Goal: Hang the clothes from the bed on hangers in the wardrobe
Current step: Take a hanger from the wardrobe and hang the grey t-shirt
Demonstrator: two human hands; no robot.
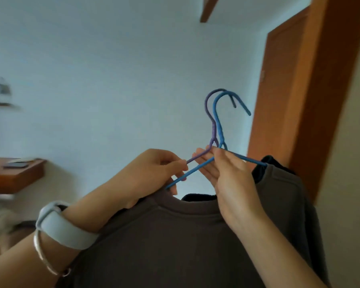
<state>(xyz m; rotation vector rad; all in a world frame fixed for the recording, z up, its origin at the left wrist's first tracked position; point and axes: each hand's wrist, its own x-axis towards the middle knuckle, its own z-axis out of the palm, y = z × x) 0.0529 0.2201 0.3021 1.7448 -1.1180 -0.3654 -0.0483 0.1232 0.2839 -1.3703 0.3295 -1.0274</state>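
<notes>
Both hangers are held up in front of a pale wall, hooks upright and nearly overlapping. The right hand (231, 179) pinches the blue hanger (220, 133) at the fork under its neck, and the purple hanger (206, 104) lies against the same fingertips. The left hand (154, 171) has its fingers curled, pinching the purple hanger's left arm just above the blue one.

- The grey-brown sweatshirt (175, 235) sits on the blue hanger. Its collar is slack, with a dark garment (195, 197) showing through the neck opening and behind the right shoulder.
- A wooden frame (320, 100) stands to the right. It cannot be told whether this is the wardrobe, and no rail is in view.

The likely step is carrying the pair to the rail. To do it well:

- Grip at the necks so that neither shoulder slides off.
- Separate the two hooks before lifting, since crossed hooks can snag.
- Hook one hanger at a time, with the left hand steadying the load from below.
- Watch the sweatshirt's left shoulder, which looks close to the end of the hanger's arm.
</notes>
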